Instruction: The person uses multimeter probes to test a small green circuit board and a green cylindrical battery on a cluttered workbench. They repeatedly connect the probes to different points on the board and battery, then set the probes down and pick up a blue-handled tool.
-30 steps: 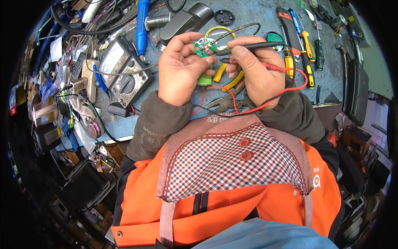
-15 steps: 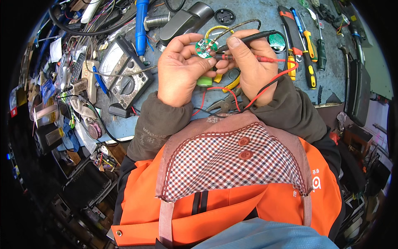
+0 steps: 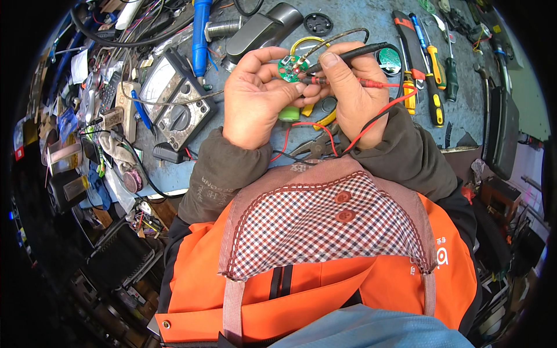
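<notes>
A small round green circuit board (image 3: 286, 72) is pinched between the thumb and fingers of my left hand (image 3: 252, 110). My right hand (image 3: 355, 95) grips a black test probe (image 3: 361, 51) and a red test probe (image 3: 370, 83) together, both pointing left at the board. Their tips are by the board's right edge; whether they touch it I cannot tell. A small reddish spot shows on the board near the tips. Below my left fingers is a bright green cylinder (image 3: 289, 113). Red and black leads hang from my right hand toward my apron.
An analog multimeter (image 3: 178, 113) lies left of my hands. Behind them are a dark grey angled housing (image 3: 264, 35) and a black round cap (image 3: 318, 24). Pliers (image 3: 313, 146) lie near the table edge. Several screwdrivers (image 3: 434, 98) lie at right; cluttered parts fill the left.
The board has tilted slightly in my left fingers, and a reddish spot shows more plainly on it. Both hands otherwise keep their hold; the whole view has shifted a little.
</notes>
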